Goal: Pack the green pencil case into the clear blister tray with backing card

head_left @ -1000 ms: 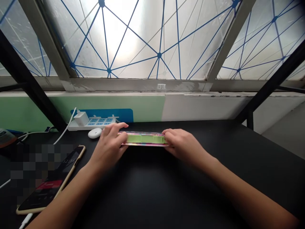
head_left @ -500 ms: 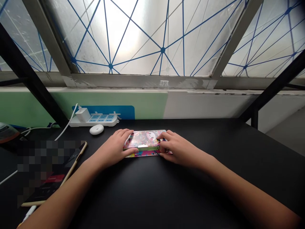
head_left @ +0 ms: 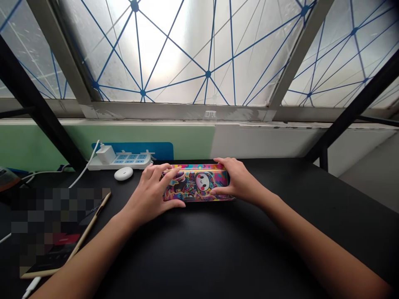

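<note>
A flat oblong pencil box, brightly printed with a white cartoon face, lies on the black table in front of me. My left hand grips its left end, fingers over the top and thumb along the front edge. At the right end, my right hand holds it with the fingers at the back edge and the thumb on the printed face. Both palms partly cover the ends of the box.
Left of the box are a small white rounded case and a white power strip with a plug. A tablet-like device, partly blurred out, lies at my left forearm. Black slanted posts stand on both sides before the window.
The box's upper side changes from a pale, shiny panel with a green edge to a vivid printed face. My right hand has shifted to the right end; the left fingers have spread over the top.
</note>
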